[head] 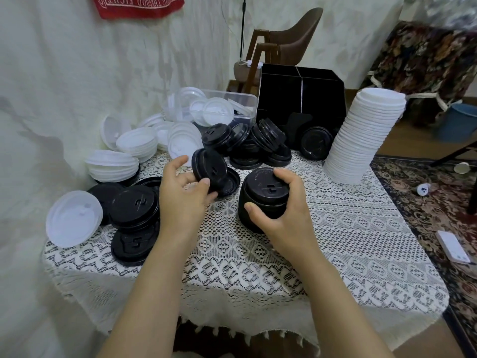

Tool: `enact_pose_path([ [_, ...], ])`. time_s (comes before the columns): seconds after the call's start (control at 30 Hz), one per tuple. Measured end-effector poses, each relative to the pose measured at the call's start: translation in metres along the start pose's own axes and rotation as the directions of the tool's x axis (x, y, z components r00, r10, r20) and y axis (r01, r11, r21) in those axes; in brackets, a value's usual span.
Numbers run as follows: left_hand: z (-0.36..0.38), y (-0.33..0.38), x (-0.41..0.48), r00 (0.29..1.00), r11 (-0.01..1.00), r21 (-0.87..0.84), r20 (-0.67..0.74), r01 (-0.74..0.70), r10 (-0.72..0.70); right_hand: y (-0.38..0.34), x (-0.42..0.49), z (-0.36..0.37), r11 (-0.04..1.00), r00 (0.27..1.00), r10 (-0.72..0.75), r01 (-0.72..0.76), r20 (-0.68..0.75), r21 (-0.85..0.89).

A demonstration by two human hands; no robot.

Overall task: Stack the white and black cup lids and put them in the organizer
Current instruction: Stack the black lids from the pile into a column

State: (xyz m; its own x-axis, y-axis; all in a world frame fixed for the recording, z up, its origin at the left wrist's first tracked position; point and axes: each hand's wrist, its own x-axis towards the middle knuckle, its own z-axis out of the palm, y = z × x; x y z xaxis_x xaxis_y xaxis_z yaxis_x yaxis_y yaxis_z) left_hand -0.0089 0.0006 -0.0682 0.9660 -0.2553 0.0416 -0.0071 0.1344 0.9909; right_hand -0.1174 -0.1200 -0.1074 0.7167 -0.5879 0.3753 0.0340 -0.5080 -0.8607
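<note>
- We see the left hand (180, 195) pinching a single black plastic cup lid (209, 168) between thumb and fingertips. The lid is tilted up on its edge.
- The right hand (284, 215) curls round a short stack of black plastic lids (260, 200). The thumb is on the near side and the fingers lie over the top rim.
- That stack stands on the lace-covered surface (335, 241), near the pinched lid but apart from it.
- Just behind the pinched lid we see a flat black lid (231, 180) lying on the surface.
- A tall, leaning stack of white plastic lids (366, 135) stands at the right of the surface, just beside the black compartmented organizer (302, 96) at the far edge.
- Loose white lids (129, 148) are heaped at the far left, some in a clear plastic tub (227, 99).
- A pile of loose black lids (255, 143) sits in front of the organizer, and a few more black lids (134, 210) lie at the near left.
</note>
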Motion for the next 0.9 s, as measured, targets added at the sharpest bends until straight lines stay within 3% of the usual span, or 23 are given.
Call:
enact_pose_path([
  [0.1, -0.006, 0.005, -0.009, 0.991, 0.986, -0.103, 0.040, 0.129, -0.126, 0.000, 0.000, 0.001, 1.000, 1.000, 0.004, -0.004, 0.001, 0.006],
  [0.17, -0.009, 0.005, -0.015, 0.980, 0.979, -0.073, 0.078, 0.190, -0.184, 0.000, 0.000, 0.001, 1.000, 1.000, 0.006, -0.006, -0.002, 0.005],
  [0.3, -0.015, -0.007, -0.019, 0.969, 0.950, 0.241, 0.099, 0.196, -0.225, 0.001, 0.000, 0.000, 1.000, 1.000, 0.007, -0.007, 0.001, 0.012],
  [0.43, -0.018, -0.009, -0.019, 0.984, 0.735, 0.678, 0.139, -0.011, -0.114, 0.000, 0.000, 0.000, 1.000, 1.000, 0.011, -0.012, 0.002, 0.020],
  [0.7, -0.022, -0.008, -0.018, 0.974, 0.343, 0.927, 0.199, -0.150, -0.112, 0.001, 0.000, 0.000, 1.000, 1.000, 0.011, -0.011, -0.005, 0.013],
  [0.9, -0.026, -0.011, -0.013, 0.919, 0.525, 0.807, 0.379, -0.272, -0.106, 0.001, 0.001, 0.000, 1.000, 1.000, -0.007, 0.007, -0.003, 0.028],
])
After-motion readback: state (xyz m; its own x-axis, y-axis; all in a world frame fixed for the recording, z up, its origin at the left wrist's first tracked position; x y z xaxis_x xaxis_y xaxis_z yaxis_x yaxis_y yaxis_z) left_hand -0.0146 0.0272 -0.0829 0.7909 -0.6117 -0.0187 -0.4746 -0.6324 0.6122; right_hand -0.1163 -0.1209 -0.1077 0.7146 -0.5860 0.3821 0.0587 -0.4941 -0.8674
